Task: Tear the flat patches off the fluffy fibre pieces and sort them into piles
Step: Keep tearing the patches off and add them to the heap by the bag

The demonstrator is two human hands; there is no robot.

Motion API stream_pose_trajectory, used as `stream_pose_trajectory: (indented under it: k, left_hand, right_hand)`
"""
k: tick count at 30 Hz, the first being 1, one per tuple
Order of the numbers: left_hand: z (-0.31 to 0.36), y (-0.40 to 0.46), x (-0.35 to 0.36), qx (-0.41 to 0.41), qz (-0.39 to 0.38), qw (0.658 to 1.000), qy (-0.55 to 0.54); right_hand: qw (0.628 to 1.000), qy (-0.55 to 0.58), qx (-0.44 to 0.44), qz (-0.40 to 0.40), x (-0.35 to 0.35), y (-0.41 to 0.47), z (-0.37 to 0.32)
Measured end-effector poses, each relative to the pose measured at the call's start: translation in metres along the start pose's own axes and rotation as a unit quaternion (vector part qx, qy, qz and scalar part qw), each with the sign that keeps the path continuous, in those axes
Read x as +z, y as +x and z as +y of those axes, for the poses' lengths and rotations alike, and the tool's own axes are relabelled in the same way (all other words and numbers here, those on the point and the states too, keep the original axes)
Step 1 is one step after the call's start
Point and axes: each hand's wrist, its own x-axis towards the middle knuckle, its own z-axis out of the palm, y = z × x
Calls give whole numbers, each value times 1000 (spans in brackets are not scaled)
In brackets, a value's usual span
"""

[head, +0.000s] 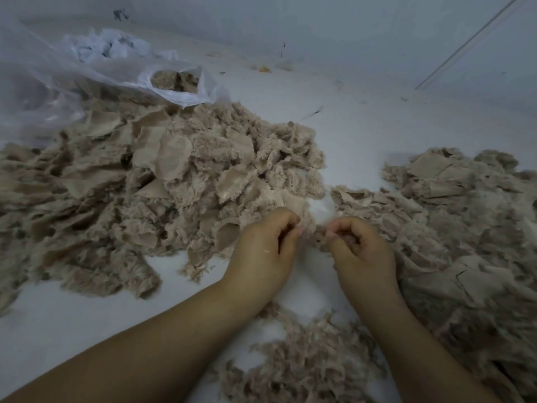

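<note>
Left heap (151, 181), 9 to 11 o'clock: the biggest mass, fluffy tan fibre with many flat patches showing on top. Reads as unsorted stock, so most of the work looks left.

Right heap (465, 228), 2 to 4 o'clock: next in bulk, also fluff and flat patches mixed. Cannot tell whether it is a sorted pile or more stock.

Bag (87, 74), 10 o'clock, far: clear plastic, mouth open, some tan fibre inside; touches the far edge of the left heap.

Near fluff (305, 359), 6 o'clock: small loose pile between the forearms, no flat patches visible. Likely stripped fibre; small, so the task looks early.

Floor (363, 117): pale, bare toward 1 o'clock, a few scraps.

Left hand (261, 251) and right hand (363, 251), centre: fingers curled, each pinching one small piece (316, 235) stretched between them, close together. Judged mid-tear.
</note>
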Motion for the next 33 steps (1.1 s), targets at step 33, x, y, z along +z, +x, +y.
stream_pose_trajectory:
  k: [33]
  left_hand:
    - [8,-9,9,48,-15,996,-67]
  right_hand:
    - [991,100,-17,-89,-1,-1,-7]
